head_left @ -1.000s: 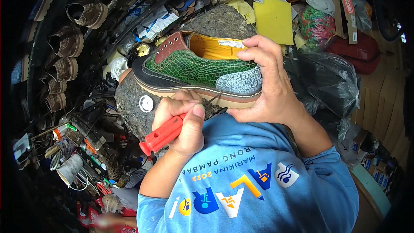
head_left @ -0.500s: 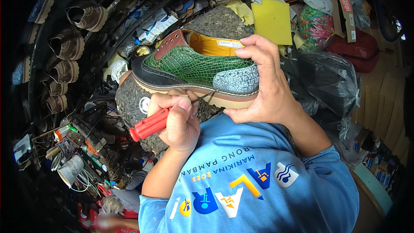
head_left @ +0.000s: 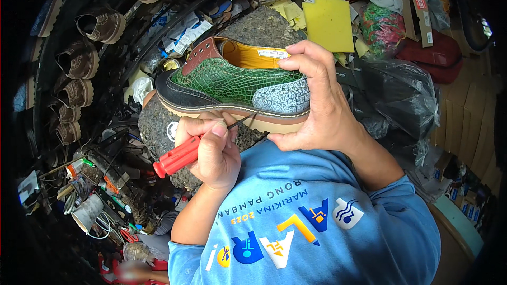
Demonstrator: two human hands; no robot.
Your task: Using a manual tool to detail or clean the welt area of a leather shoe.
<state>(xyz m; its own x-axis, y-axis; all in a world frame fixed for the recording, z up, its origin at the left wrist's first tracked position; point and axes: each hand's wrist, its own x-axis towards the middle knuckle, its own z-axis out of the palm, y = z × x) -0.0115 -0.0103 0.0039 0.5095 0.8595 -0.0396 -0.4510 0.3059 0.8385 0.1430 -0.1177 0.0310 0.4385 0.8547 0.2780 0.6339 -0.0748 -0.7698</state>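
Observation:
A low shoe (head_left: 222, 82) lies on its side, toe to the left, with green scale-patterned leather, a black toe, a brown lace panel and a grey-blue heel patch. My right hand (head_left: 330, 103) grips its heel end, fingers over the collar and thumb under the sole. In my left hand (head_left: 211, 150) is an awl with a red handle (head_left: 179, 157), fingers closed round it. Its thin dark shaft points up to the right, the tip at the stitched welt near the heel. Whether the tip enters the welt cannot be made out.
A rough stone block (head_left: 259, 27) stands under and behind the shoe. Brown shoes (head_left: 79, 60) line a rack at the left. Beyond lie a yellow sheet (head_left: 328, 24) and paper scraps. Black plastic (head_left: 391, 100) is at the right; cluttered tools and a white cup (head_left: 87, 210) at the lower left.
The shoe and both hands have shifted slightly left in the view. The awl's tip stays at the welt, and both grips are unchanged.

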